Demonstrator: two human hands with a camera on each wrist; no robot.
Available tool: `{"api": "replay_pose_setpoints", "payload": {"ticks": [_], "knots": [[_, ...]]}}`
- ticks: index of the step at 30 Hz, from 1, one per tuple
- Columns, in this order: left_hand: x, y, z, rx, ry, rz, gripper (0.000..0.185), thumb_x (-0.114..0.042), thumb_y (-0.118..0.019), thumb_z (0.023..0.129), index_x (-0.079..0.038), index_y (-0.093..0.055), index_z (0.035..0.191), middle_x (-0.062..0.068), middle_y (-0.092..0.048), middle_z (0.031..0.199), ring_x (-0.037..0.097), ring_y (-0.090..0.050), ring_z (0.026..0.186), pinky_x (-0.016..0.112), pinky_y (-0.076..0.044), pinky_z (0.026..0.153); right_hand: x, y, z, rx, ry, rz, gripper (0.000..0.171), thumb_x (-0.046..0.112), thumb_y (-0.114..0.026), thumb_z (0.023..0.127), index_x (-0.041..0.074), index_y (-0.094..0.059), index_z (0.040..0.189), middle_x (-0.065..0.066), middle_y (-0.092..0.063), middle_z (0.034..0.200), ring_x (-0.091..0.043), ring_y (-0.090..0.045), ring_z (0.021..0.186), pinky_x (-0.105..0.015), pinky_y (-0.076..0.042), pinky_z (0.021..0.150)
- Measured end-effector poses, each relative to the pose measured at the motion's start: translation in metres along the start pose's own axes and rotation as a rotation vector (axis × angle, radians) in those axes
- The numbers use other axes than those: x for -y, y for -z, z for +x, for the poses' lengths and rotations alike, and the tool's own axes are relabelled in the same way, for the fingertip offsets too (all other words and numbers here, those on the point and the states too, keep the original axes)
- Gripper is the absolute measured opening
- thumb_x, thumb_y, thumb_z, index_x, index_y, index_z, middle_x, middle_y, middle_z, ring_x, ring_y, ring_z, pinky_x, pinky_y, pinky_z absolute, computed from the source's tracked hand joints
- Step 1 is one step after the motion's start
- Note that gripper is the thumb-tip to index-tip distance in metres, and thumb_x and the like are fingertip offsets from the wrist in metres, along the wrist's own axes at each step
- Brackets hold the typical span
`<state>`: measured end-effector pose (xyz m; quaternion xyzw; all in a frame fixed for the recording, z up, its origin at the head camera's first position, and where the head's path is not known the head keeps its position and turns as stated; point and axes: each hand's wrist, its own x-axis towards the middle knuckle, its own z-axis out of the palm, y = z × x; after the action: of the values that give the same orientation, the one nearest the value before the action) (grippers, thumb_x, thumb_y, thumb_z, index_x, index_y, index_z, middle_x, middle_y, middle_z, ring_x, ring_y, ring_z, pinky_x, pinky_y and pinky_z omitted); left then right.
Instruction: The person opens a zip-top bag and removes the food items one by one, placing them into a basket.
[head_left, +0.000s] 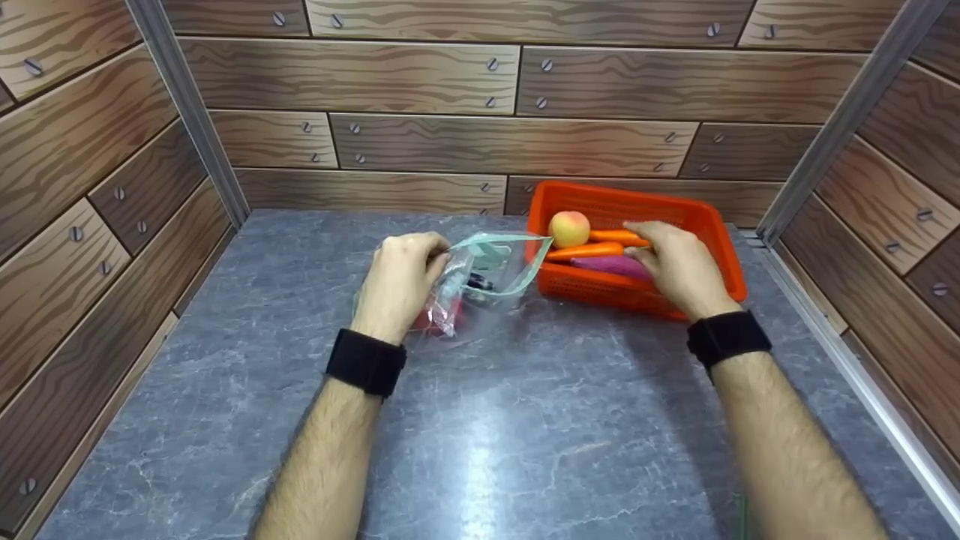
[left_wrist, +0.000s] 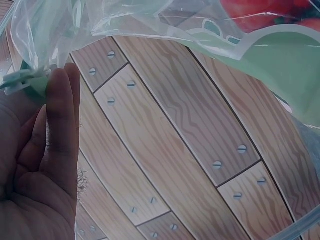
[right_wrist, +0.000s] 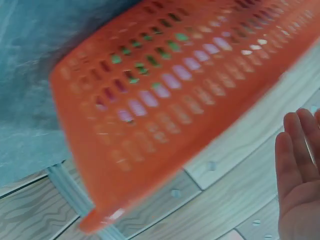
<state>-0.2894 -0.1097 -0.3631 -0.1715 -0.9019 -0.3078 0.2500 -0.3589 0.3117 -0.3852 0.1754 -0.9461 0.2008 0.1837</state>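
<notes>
My left hand (head_left: pixel 409 270) grips the near rim of a clear zip bag (head_left: pixel 501 276) with a green seal strip and holds its mouth open towards the basket. Something red and something dark lie inside the bag. In the left wrist view the seal strip of the bag (left_wrist: pixel 280 55) sits at the fingertips of the left hand (left_wrist: pixel 47 160). My right hand (head_left: pixel 671 262) reaches into the orange basket (head_left: pixel 637 199) with fingers extended, touching or just above an orange carrot (head_left: pixel 586 251) and a purple vegetable (head_left: pixel 609 265). A peach (head_left: pixel 568 228) lies at the basket's left end. The right wrist view shows the right hand (right_wrist: pixel 300 175) with straight fingers beside the basket (right_wrist: pixel 165 100).
The grey marble-patterned tabletop (head_left: pixel 480 420) is walled on three sides by wood-patterned panels (head_left: pixel 420 75). A metal rail (head_left: pixel 840 352) runs along the right edge. The basket stands at the back right, close to the rear wall.
</notes>
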Motion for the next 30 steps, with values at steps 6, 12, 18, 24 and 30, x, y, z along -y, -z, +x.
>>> {"api": "replay_pose_setpoints", "payload": {"ticks": [6, 12, 18, 24, 30], "knots": [[0.0, -0.001, 0.0, 0.001, 0.003, 0.001, 0.01, -0.009, -0.082, 0.109, -0.003, -0.089, 0.113, 0.015, -0.091, 0.112, 0.032, -0.089, 0.105, 0.047, -0.073, 0.096, 0.022, 0.004, 0.002, -0.02, 0.017, 0.005, 0.05, 0.015, -0.078, 0.115, 0.006, -0.068, 0.162, -0.026, -0.073, 0.159, -0.05, -0.068, 0.15, -0.07, -0.055, 0.126], [0.0, -0.002, 0.001, 0.005, 0.009, 0.007, 0.01, -0.009, -0.082, 0.109, -0.004, -0.089, 0.114, 0.014, -0.091, 0.113, 0.032, -0.089, 0.105, 0.047, -0.073, 0.096, 0.042, 0.004, 0.005, -0.088, 0.083, 0.027, 0.045, 0.011, -0.079, 0.113, 0.005, -0.073, 0.157, -0.022, -0.078, 0.154, -0.046, -0.073, 0.146, -0.066, -0.06, 0.123], [-0.001, -0.002, 0.0, -0.001, 0.002, 0.017, 0.009, -0.009, -0.082, 0.109, -0.004, -0.089, 0.113, 0.014, -0.091, 0.112, 0.032, -0.089, 0.105, 0.048, -0.073, 0.097, 0.064, 0.001, 0.007, -0.142, 0.162, 0.069, 0.038, 0.008, -0.083, 0.11, 0.003, -0.079, 0.147, -0.021, -0.083, 0.143, -0.043, -0.078, 0.137, -0.062, -0.064, 0.117], [-0.004, -0.002, -0.001, -0.006, -0.006, 0.02, 0.009, -0.01, -0.083, 0.109, -0.005, -0.089, 0.114, 0.013, -0.091, 0.113, 0.033, -0.089, 0.106, 0.049, -0.073, 0.097, 0.084, -0.005, 0.005, -0.148, 0.222, 0.081, 0.038, 0.01, -0.086, 0.108, 0.002, -0.08, 0.145, -0.02, -0.084, 0.142, -0.042, -0.08, 0.136, -0.059, -0.065, 0.118], [-0.003, -0.004, -0.003, 0.0, 0.009, 0.019, 0.009, -0.011, -0.082, 0.11, -0.006, -0.089, 0.113, 0.012, -0.091, 0.112, 0.031, -0.089, 0.105, 0.049, -0.073, 0.095, 0.097, -0.013, 0.002, -0.15, 0.247, 0.094, 0.037, 0.013, -0.088, 0.107, 0.004, -0.082, 0.142, -0.019, -0.085, 0.141, -0.041, -0.08, 0.135, -0.058, -0.066, 0.118]]}}
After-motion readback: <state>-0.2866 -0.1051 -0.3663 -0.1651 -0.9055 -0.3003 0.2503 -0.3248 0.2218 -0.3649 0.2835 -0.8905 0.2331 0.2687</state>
